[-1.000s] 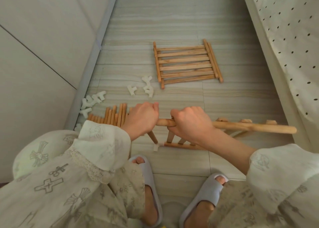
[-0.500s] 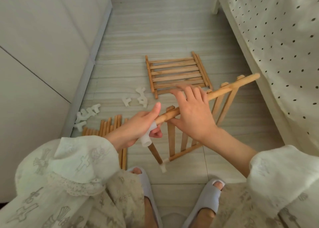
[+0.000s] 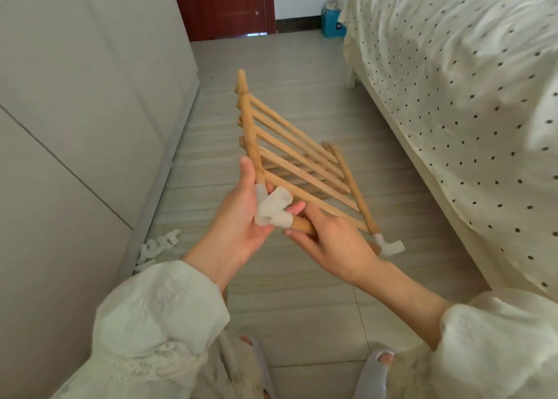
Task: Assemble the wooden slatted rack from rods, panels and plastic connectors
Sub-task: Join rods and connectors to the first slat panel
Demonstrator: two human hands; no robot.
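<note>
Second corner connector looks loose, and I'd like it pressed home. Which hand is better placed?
Right. The right hand holds the rod just beside the far connector, while the left hand cradles the near connector and steadies the panel.

The tan wooden slatted panel (image 3: 299,169) is held up above the pale striped tile floor (image 3: 305,302), running away from the fingers and tilted, its far end highest. The translucent white plastic three-way connector (image 3: 273,207) sits on the panel's near corner, lying in the left hand (image 3: 241,226), just left of the right hand's fingertips (image 3: 305,217). The right hand (image 3: 335,244) lies under the panel's near rod. A second translucent white plastic connector (image 3: 389,246) caps the corner just right of the right hand. Loose white plastic connectors (image 3: 157,247) lie on the floor well left of the left hand, beside the pale flat cabinet front (image 3: 75,127). The dotted cream bedspread (image 3: 468,111) lies well right of the fingers.
</note>
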